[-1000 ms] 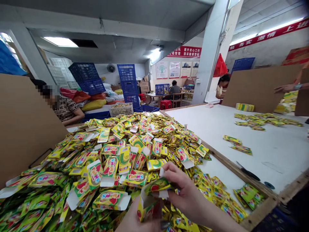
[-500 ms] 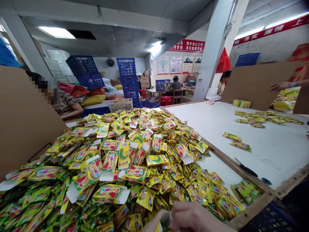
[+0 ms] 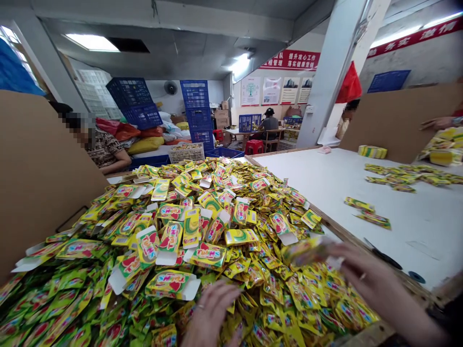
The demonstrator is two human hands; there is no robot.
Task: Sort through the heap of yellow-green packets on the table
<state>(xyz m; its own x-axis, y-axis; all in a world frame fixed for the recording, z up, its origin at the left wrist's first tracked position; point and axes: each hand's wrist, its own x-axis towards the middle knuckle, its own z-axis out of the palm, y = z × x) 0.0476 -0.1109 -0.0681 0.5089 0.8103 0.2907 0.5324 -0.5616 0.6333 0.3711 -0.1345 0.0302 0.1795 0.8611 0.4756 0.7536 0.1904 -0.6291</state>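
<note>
A big heap of yellow and green candy packets and small flat boxes (image 3: 202, 226) covers the table in front of me. My left hand (image 3: 211, 313) rests palm down on the packets at the near edge, fingers apart, gripping nothing. My right hand (image 3: 369, 279) is out to the right over the heap's edge. It pinches a small yellow box (image 3: 307, 250), which is blurred by motion. White flaps stick out from several boxes in the heap.
A brown cardboard sheet (image 3: 39, 173) stands at the left, another (image 3: 398, 120) at the back right. A white table (image 3: 361, 188) with scattered packets adjoins on the right, scissors (image 3: 383, 253) near its edge. Other people sit behind; blue crates (image 3: 195, 111) are stacked at the back.
Both hands dropped low out of sight with a box, then came back up. Now the left lies on the heap and the right has swung out to the right with a box.
</note>
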